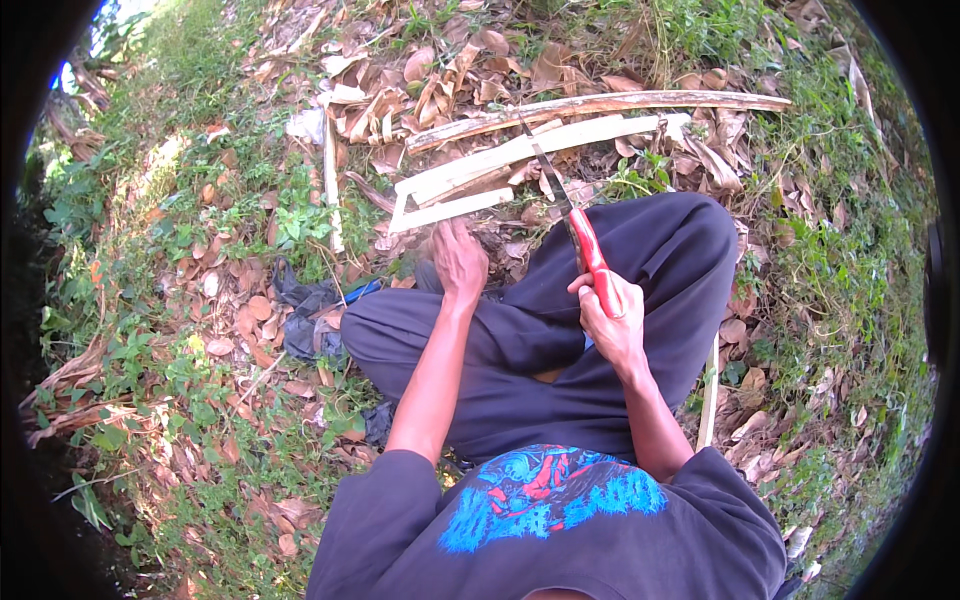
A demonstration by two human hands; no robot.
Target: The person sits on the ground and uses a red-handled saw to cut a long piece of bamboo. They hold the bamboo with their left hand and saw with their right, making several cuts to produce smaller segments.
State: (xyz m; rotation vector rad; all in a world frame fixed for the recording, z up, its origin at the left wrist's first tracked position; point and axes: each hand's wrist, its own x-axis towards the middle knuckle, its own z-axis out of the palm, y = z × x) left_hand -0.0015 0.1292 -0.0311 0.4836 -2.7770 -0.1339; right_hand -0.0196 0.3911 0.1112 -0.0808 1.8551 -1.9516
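Knife point(578, 225) with red handle and thin dark blade, gripped in the right hand point(612, 322) over the right knee, blade slanting up and left toward the split wood. Pale split bamboo strips point(520, 160) lie on dry leaves just ahead of the crossed legs, long pieces nearly side by side, angled up to the right. Left hand point(459, 260) rests just below their near ends.

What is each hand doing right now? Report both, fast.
Left hand: reaching down to the ground by the pale wood strips; whether it grips anything cannot be told.
Right hand: closed on the red handle of a knife, blade pointing away.
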